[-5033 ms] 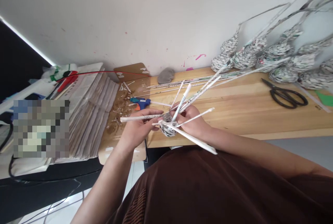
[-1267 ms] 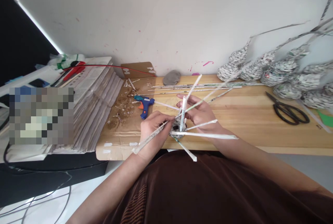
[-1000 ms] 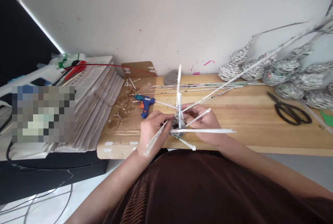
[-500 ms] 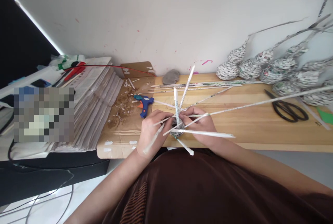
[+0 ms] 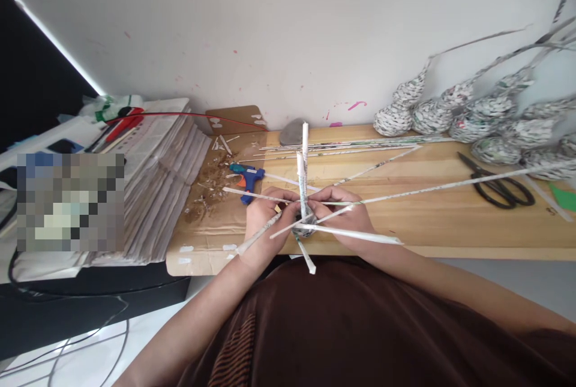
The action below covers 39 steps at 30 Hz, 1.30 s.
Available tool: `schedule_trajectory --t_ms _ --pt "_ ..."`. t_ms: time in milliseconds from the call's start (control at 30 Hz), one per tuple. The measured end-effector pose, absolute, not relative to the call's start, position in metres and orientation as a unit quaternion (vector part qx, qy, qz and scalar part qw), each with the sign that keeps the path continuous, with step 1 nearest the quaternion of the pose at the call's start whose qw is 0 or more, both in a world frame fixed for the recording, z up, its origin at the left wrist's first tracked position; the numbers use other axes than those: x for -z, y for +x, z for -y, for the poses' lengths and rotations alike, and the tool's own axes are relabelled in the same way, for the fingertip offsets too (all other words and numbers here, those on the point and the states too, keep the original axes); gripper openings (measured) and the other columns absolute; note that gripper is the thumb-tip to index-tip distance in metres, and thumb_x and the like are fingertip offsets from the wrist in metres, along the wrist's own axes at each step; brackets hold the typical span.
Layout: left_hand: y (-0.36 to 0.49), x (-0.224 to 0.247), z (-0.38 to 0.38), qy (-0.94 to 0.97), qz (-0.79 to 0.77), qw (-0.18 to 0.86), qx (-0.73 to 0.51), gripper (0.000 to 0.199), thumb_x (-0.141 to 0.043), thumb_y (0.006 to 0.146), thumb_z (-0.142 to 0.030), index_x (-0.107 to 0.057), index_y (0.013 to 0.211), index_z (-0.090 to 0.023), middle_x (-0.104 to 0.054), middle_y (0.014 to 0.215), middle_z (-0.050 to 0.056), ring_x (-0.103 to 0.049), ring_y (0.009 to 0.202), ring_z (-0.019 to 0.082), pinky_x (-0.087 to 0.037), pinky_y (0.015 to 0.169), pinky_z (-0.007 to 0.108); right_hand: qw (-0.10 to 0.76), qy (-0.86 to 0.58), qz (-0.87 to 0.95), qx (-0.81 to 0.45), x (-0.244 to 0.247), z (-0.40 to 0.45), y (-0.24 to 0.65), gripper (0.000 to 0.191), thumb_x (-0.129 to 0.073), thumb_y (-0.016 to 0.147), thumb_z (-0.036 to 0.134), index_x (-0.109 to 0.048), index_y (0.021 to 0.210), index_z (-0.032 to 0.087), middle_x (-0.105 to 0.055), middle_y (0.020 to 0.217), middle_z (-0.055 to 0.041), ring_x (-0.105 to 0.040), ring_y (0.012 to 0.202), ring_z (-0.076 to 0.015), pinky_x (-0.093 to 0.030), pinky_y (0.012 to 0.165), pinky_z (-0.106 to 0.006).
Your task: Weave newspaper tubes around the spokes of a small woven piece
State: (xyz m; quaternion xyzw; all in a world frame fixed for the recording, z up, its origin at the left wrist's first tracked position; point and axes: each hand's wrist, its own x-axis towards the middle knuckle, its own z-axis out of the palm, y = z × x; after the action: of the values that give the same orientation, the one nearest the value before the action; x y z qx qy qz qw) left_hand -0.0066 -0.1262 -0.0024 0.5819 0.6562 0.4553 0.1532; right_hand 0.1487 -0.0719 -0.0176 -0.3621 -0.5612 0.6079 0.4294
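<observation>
L grip on weave, contact pt unclear

The head camera sits near, above and behind the grip of the left hand and right hand, facing forward and down, wall beyond

Left of frame, stacked newspapers are seen; left of centre, a blue glue gun is laid on cardboard. At right, black scissors are pictured below woven gourd shapes.
</observation>
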Motion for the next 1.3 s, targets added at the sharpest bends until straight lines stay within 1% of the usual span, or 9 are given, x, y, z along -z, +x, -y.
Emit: schedule_trajectory --t_ms 233,367,533,633,800,967,1067,1167,1300 --pt "-0.011 0.007 0.126 0.583 -0.633 0.196 -0.470 0.006 -0.071 0.084 -0.023 -0.076 0.083 -0.021 -0.075 0.083 0.001 -0.069 0.081 0.016 -0.052 0.075 0.026 0.412 -0.378 0.584 -0.588 0.018 0.071 0.150 0.017 -0.073 0.078 0.033 -0.073 0.083 0.017 -0.076 0.073 -0.0046 -0.069 0.058 -0.0151 -0.058 0.054 -0.026" --pt "-0.010 0.009 0.125 0.583 -0.631 0.179 -0.480 0.007 -0.070 0.083 -0.021 -0.075 0.079 -0.020 -0.074 0.080 0.002 -0.068 0.079 0.017 -0.052 0.075 0.027 0.408 -0.372 0.604 -0.575 0.019 0.071 0.149 0.015 -0.072 0.080 0.032 -0.073 0.084 0.017 -0.076 0.075 -0.0044 -0.070 0.060 -0.0154 -0.058 0.056 -0.026" --pt "-0.008 0.006 0.123 0.603 -0.627 0.148 -0.470 0.012 -0.066 0.082 -0.014 -0.074 0.075 -0.019 -0.072 0.075 0.001 -0.066 0.075 0.016 -0.052 0.072 0.027 0.418 -0.354 0.643 -0.535 0.025 0.071 0.151 0.011 -0.068 0.085 0.028 -0.074 0.088 0.019 -0.076 0.082 -0.0043 -0.072 0.069 -0.0154 -0.060 0.062 -0.025" --pt "-0.009 0.006 0.123 0.603 -0.607 0.171 -0.489 0.010 -0.068 0.082 -0.016 -0.076 0.078 -0.020 -0.074 0.079 0.002 -0.068 0.076 0.016 -0.053 0.072 0.027 0.430 -0.332 0.664 -0.514 0.030 0.070 0.154 0.011 -0.067 0.087 0.027 -0.075 0.092 0.019 -0.076 0.085 -0.0047 -0.072 0.072 -0.0159 -0.060 0.065 -0.027" --pt "-0.009 0.005 0.123 0.588 -0.593 0.224 -0.503 0.010 -0.071 0.084 -0.022 -0.077 0.076 -0.020 -0.076 0.081 0.004 -0.070 0.080 0.019 -0.054 0.076 0.029 0.484 -0.301 0.652 -0.499 0.032 0.070 0.152 0.007 -0.070 0.083 0.020 -0.072 0.090 0.020 -0.074 0.100 -0.0065 -0.072 0.090 -0.0184 -0.060 0.079 -0.030" --pt "-0.006 0.005 0.121 0.606 -0.589 0.176 -0.504 0.008 -0.072 0.084 -0.021 -0.076 0.076 -0.020 -0.074 0.078 0.002 -0.068 0.076 0.017 -0.053 0.074 0.028 0.468 -0.310 0.607 -0.563 0.030 0.071 0.148 0.010 -0.071 0.084 0.025 -0.070 0.093 0.020 -0.074 0.087 -0.0035 -0.072 0.071 -0.0154 -0.060 0.065 -0.028" --pt "-0.003 0.007 0.121 0.596 -0.590 0.171 -0.517 0.009 -0.069 0.086 -0.019 -0.075 0.079 -0.020 -0.075 0.082 0.002 -0.069 0.080 0.017 -0.054 0.076 0.028 0.469 -0.303 0.610 -0.562 0.031 0.072 0.151 0.016 -0.072 0.085 0.028 -0.070 0.099 0.021 -0.075 0.093 -0.0051 -0.074 0.080 -0.0181 -0.062 0.071 -0.030" --pt "-0.002 0.011 0.122 0.563 -0.607 0.208 -0.521 0.009 -0.066 0.087 -0.020 -0.074 0.082 -0.020 -0.076 0.084 0.002 -0.071 0.080 0.017 -0.055 0.072 0.027 0.466 -0.298 0.659 -0.509 0.033 0.073 0.156 0.016 -0.067 0.089 0.025 -0.070 0.105 0.024 -0.074 0.104 -0.0062 -0.073 0.093 -0.0209 -0.061 0.083 -0.035" --pt "-0.005 0.015 0.123 0.549 -0.607 0.249 -0.518 0.010 -0.063 0.088 -0.021 -0.073 0.087 -0.021 -0.076 0.081 0.001 -0.071 0.077 0.017 -0.054 0.065 0.025 0.487 -0.303 0.691 -0.440 0.036 0.075 0.156 0.018 -0.063 0.090 0.019 -0.071 0.104 0.027 -0.074 0.104 -0.0037 -0.072 0.096 -0.0215 -0.058 0.091 -0.038"
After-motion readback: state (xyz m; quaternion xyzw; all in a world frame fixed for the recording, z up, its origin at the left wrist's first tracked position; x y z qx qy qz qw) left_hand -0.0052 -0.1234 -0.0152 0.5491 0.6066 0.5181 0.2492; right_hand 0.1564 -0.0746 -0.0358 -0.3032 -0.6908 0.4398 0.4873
